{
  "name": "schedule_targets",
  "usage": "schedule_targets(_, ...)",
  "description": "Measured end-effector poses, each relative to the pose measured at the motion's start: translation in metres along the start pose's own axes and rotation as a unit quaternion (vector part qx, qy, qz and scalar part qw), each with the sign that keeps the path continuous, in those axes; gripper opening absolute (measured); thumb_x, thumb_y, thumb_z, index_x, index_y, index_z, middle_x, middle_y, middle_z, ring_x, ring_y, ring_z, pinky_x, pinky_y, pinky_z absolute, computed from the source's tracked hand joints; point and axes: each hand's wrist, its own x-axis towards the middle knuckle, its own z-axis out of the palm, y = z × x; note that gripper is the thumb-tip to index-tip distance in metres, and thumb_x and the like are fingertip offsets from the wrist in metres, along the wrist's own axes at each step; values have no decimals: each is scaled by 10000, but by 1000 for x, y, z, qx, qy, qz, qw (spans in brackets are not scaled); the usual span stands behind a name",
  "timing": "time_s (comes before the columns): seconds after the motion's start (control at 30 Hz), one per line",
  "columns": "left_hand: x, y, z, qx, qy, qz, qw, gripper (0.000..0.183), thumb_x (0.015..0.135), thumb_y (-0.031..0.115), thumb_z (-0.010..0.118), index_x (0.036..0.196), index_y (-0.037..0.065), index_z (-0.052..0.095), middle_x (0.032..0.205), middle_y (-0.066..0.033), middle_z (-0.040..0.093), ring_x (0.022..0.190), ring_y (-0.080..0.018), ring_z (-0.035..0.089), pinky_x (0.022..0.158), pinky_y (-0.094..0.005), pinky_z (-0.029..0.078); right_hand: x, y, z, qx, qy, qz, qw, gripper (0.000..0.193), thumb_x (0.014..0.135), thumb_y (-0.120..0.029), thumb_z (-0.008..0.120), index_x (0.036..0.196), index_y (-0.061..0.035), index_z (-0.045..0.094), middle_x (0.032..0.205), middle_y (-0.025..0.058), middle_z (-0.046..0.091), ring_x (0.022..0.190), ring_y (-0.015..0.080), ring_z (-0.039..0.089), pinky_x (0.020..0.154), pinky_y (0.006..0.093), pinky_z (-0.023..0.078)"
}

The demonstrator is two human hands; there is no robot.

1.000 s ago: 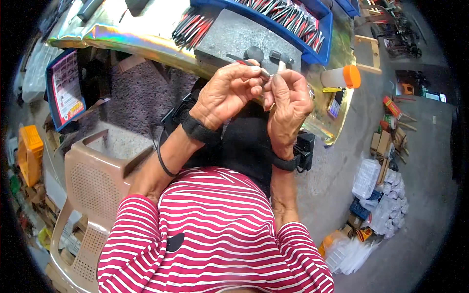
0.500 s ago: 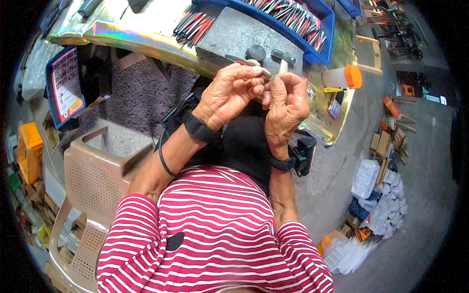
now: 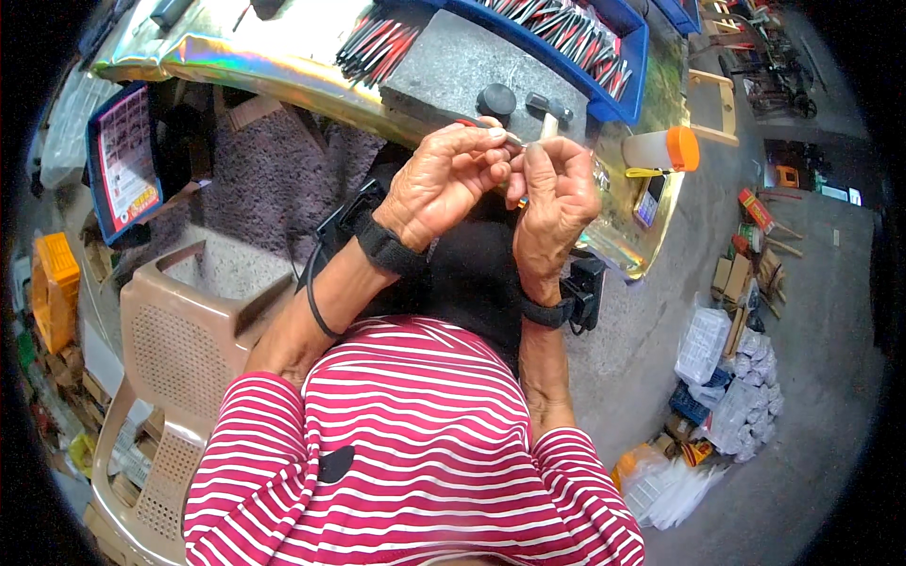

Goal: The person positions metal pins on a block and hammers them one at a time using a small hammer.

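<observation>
My left hand (image 3: 436,187) is closed, its thumb and forefinger pinching a slim tool (image 3: 513,140) with a red part and a grey metal end. My right hand (image 3: 557,198) is closed just beside it, thumb pressed to forefinger at the tool's tip; whatever lies between those fingers is too small to make out. A pale narrow piece (image 3: 548,125) sticks up behind the right fingers. Beyond both hands lies a grey stone block (image 3: 448,66), with a round black knob (image 3: 495,101) and a small black part (image 3: 547,106) on it.
Slim red-and-black tools (image 3: 377,49) are heaped left of the block. A blue tray (image 3: 618,111) behind it holds many more. At the right stands a white jar with an orange lid (image 3: 681,149). A beige plastic chair (image 3: 175,330) is at my left; bagged goods (image 3: 746,396) lie on the floor.
My right hand has shifted very slightly to the right. Both hands keep their pinch, and the tool stays in the left fingers.
</observation>
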Motion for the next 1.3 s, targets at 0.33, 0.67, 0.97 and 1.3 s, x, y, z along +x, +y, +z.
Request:
schedule_targets(0.33,-2,-3,-4,129,-10,91,987,98,783,61,550,865,16,518,738,-43,550,631,-88,539,573,-221,478,0,1,2,10,25,39,999,74,834,-83,496,817,-21,459,608,3,490,464,34,417,406,159,330)
schedule_targets(0.67,-9,-1,9,343,35,223,912,89,754,64,569,781,-18,549,632,-52,567,510,-99,537,496,-211,466,-4,8,3,145,23,129,981,96,817,-86,515,803,-8,462,597,25,480,428,43,396,359,152,294)
schedule_targets(0.97,-15,-3,10,482,61,291,824,74,763,36,532,802,-25,548,625,-19,546,540,-55,510,478,-179,425,-7,16,6,207,20,193,959,110,819,-110,518,814,-10,473,614,27,489,419,39,388,351,148,287)
schedule_targets(1.3,6,4,8,524,58,327,784,38,758,-8,516,786,2,540,608,-18,544,565,-47,497,509,-200,413,3,24,1,268,-17,220,938,153,823,-103,495,929,6,488,723,32,501,500,44,395,429,162,319)
